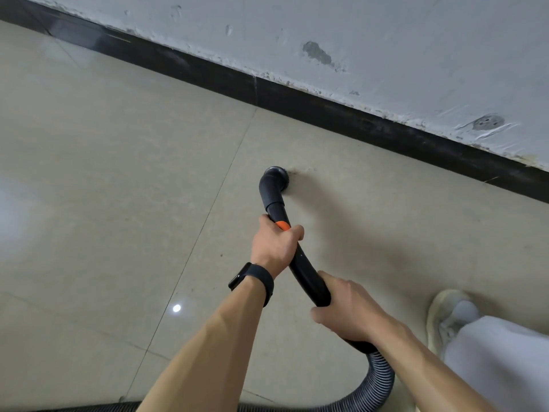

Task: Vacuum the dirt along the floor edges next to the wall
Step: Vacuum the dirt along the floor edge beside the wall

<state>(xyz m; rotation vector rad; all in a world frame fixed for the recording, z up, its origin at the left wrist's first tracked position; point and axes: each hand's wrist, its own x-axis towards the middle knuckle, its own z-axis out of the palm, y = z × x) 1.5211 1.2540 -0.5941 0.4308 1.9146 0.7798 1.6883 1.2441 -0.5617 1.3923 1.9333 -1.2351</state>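
A black vacuum wand (300, 263) with an orange button runs from my hands down to a round brush nozzle (276, 176) resting on the beige tile floor. A faint smear of grey dirt (300, 171) lies just right of the nozzle, a short way out from the black baseboard (326, 111). My left hand (274, 242), with a black watch on its wrist, grips the wand near the orange button. My right hand (347, 310) grips the curved handle lower down, where the ribbed grey hose (380, 379) begins.
The worn grey wall (386, 49) with chipped paint runs diagonally from upper left to right above the baseboard. My shoe (448, 316) and pale trouser leg stand at the lower right. The hose loops along the bottom edge of view. Glossy tiles spread out to the left.
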